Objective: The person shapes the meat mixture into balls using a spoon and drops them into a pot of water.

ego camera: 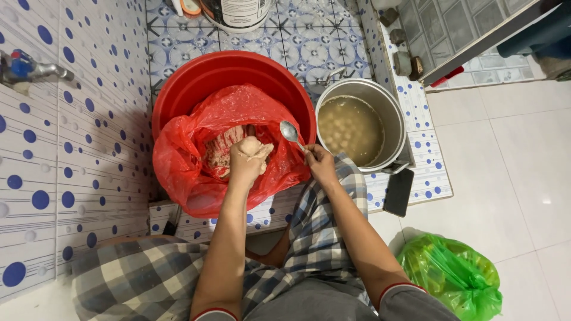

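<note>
My left hand [248, 159] is closed around a lump of pale meat paste [259, 146], squeezing it over the red plastic bag [178, 154] that lines the red basin [196, 77]. More pinkish paste [221, 148] lies inside the bag. My right hand [319, 164] holds a metal spoon [290, 132] by its handle, bowl up, just right of the squeezed lump. Beside it stands a steel pot [389, 107] of cloudy liquid with several pale balls [348, 128] floating in it.
A dark phone [398, 191] lies on the tiled ledge by the pot. A green plastic bag [453, 274] sits on the white floor at right. A tap [24, 68] sticks out of the dotted wall at left. A bucket [235, 13] stands behind the basin.
</note>
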